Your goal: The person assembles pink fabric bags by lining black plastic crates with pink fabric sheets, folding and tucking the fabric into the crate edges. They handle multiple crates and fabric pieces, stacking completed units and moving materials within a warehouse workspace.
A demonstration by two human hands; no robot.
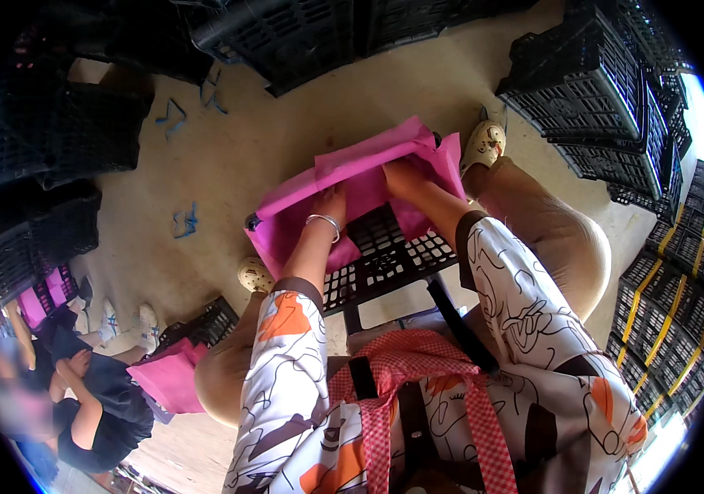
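A black plastic crate (383,262) with a grid of holes stands between my knees. Pink paper sheets (368,156) line its inside and fold over its far rim and sides. My left hand (331,202), a bracelet on its wrist, lies against the pink lining inside the crate, fingers stretched toward the far wall. Deeper in at the right, my right hand (401,179) touches the lining near the far right corner. Its fingertips are mostly hidden, so its grip is unclear.
Black crates (303,49) stand along the far side, and more crates (582,82) are stacked at the right. Yellow-strapped crates (665,305) rise at the far right. Blue strap scraps (185,221) lie on the floor. A person (88,395) sits at the lower left near pink paper (172,377).
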